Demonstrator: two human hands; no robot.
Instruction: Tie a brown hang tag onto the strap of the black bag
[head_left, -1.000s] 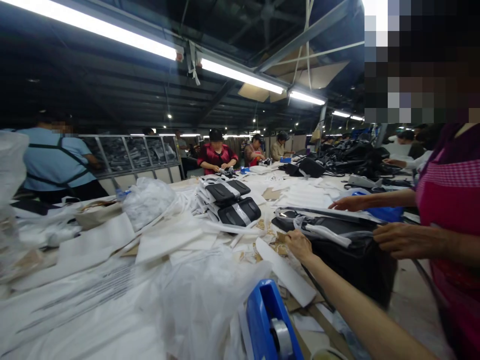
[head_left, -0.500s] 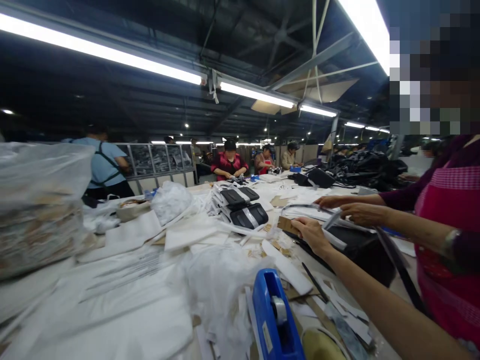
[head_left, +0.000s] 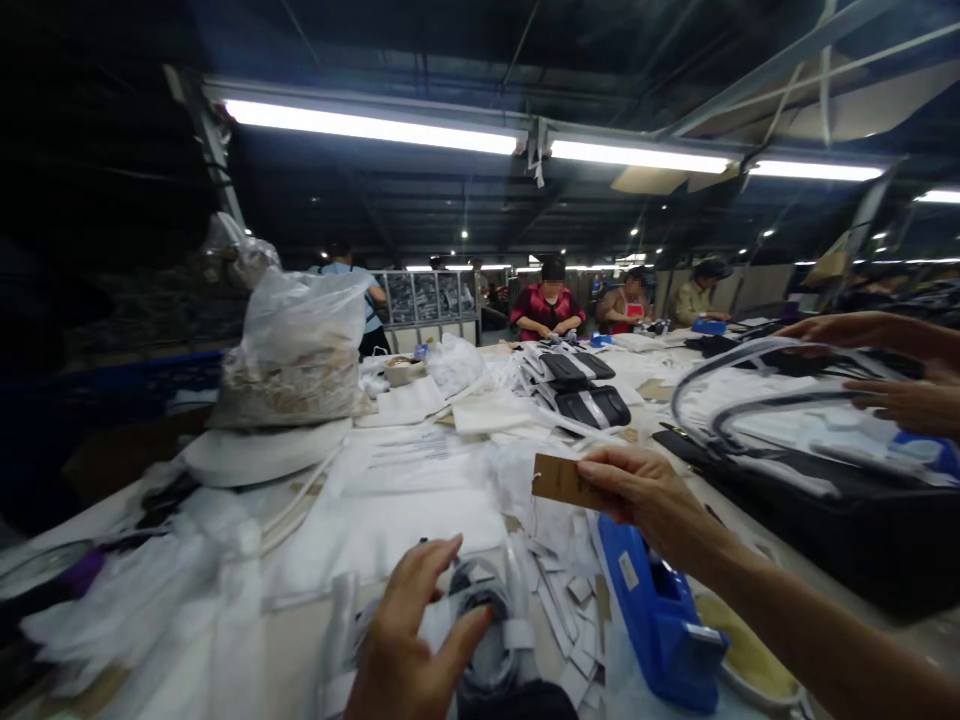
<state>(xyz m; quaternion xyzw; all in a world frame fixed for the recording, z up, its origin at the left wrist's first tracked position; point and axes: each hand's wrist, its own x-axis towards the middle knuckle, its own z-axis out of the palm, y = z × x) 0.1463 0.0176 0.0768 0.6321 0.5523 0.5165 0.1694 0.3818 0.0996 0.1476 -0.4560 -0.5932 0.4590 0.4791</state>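
Observation:
My right hand pinches a brown cardboard tag by its right end, above the blue tape dispenser. At the bottom centre is my left hand, its thumb and fingers spread apart and nothing between them. Just beyond and to its right lies a coiled grey strap or cord in clear wrapping, on top of a dark item that is partly cut off by the lower edge. Small white paper slips are scattered between the coil and the dispenser.
A co-worker's hands hold wrapped handles over a large black bag at right. Wrapped black items are stacked mid-table. A full plastic sack stands at left. White sheets cover the centre. A round yellowish container is beside the dispenser.
The view has swung right to left, bringing the sack inward. My left hand has come into view. My right hand still holds the tag, now over the dispenser and nearer to me.

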